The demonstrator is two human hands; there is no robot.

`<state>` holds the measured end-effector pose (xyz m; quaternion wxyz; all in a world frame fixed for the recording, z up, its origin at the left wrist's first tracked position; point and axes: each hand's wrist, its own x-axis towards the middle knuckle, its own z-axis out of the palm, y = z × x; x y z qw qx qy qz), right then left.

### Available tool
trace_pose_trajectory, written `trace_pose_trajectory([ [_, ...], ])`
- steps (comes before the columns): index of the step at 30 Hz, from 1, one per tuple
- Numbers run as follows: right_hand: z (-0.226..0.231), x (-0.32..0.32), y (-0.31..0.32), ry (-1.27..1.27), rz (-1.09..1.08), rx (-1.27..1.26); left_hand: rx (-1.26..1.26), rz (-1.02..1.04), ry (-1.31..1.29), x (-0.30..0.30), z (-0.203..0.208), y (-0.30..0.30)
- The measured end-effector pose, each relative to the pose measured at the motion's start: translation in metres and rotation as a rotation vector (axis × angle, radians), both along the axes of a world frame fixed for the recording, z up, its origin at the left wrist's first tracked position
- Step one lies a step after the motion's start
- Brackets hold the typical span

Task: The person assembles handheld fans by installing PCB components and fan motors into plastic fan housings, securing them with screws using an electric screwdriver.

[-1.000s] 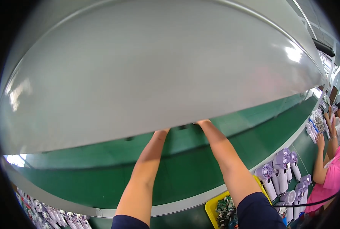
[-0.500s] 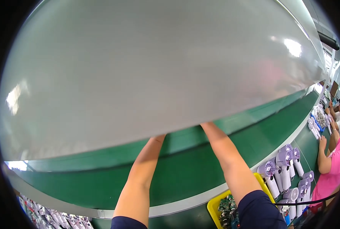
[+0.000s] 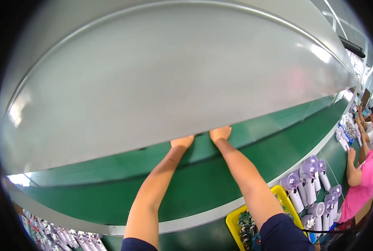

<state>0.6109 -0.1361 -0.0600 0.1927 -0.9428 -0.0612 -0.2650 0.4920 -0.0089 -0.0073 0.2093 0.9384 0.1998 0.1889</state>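
Observation:
A wide, glossy grey panel point(image 3: 169, 79) hangs across the view in front of me, over a green surface point(image 3: 203, 180). My left hand point(image 3: 182, 142) and my right hand point(image 3: 220, 133) reach forward to its lower edge, a short distance apart. Their wrists and backs show, but the fingers are hidden behind that edge. Whether they hold anything cannot be seen. Between and beside the hands, small dark slots show on the green strip just below the panel.
At my right elbow is a yellow bin point(image 3: 232, 219) of green circuit boards. Lilac-and-white handheld fans point(image 3: 308, 184) stand beyond it, near a person in pink point(image 3: 366, 178). Several wrapped items point(image 3: 63, 238) lie at lower left. A pale rail point(image 3: 182, 226) curves along the near edge.
More of both hands shows now below the panel edge, where before only wrists were visible. The panel's curved upper rim has come into view, and its lower edge sits slightly higher.

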Motion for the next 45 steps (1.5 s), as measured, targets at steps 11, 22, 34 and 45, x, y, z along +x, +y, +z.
trace_pose_trajectory([
  [11, 0.06, -0.064, 0.022, 0.277, -0.016, 0.046, -0.114, -0.625, -0.059, -0.286, 0.067, -0.118],
  [22, 0.139, -0.406, 0.03, 0.375, 1.405, 0.565, -0.355, -0.061, -0.36, -0.587, 0.093, -0.201],
  [34, 0.089, -0.707, 0.021, 0.08, 1.466, -0.177, 0.2, 1.088, 0.219, -0.755, 0.01, 0.05],
  [45, 0.065, -0.699, 0.005, -0.025, 1.448, -0.297, 0.081, 1.005, 0.132, -0.74, -0.002, 0.02],
])
